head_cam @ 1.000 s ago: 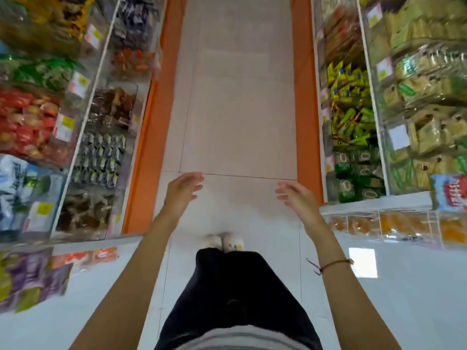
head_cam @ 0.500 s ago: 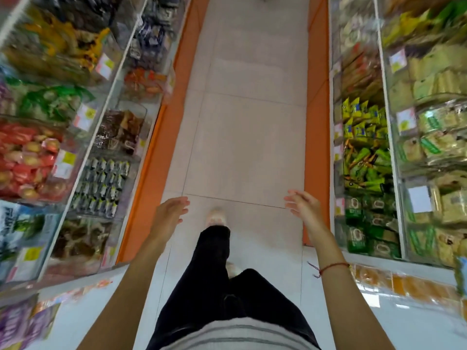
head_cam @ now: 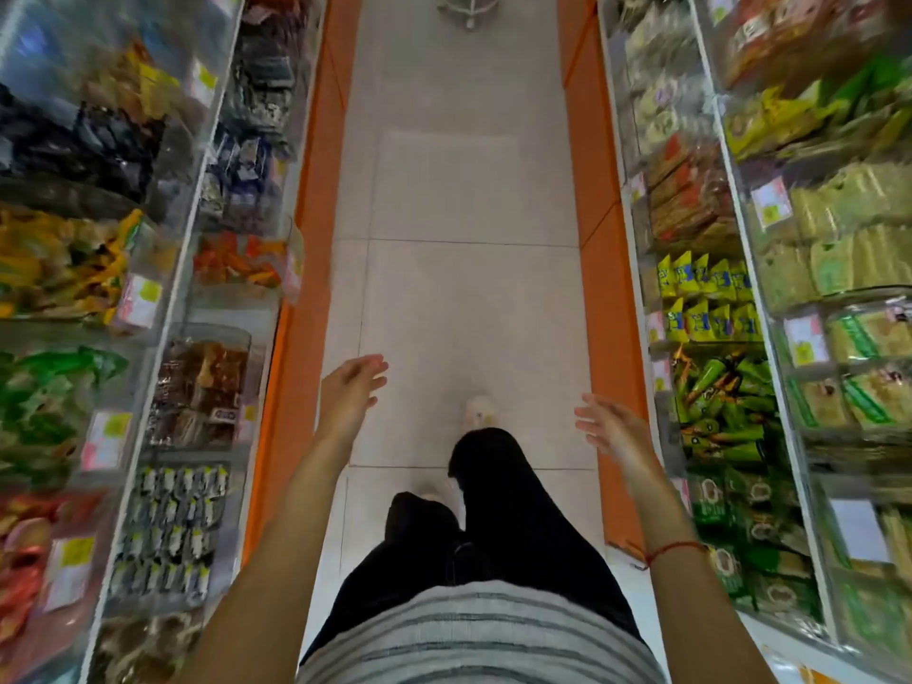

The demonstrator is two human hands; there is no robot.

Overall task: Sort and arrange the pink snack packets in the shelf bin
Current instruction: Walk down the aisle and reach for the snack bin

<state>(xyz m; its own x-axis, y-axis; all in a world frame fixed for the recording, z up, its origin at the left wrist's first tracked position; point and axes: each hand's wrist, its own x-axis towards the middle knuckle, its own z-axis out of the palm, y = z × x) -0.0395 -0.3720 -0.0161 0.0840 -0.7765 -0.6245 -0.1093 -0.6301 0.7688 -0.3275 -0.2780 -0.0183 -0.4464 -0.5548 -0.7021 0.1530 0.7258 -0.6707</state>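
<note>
**Head view: walking the aisle, nothing in hand**

Head view: moved further down the aisle floor [head_cam: 469, 190] than a second ago. Left hand [head_cam: 348, 392] and right hand [head_cam: 609, 427] both slack-fingered, carrying nothing. No pink snack packets or their bin identifiable among blurred shelves [head_cam: 740, 298]. Probably searching; sorting not begun.

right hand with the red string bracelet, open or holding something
Open: the right hand hangs over the pale tiled floor with fingers spread, holding nothing.
</note>
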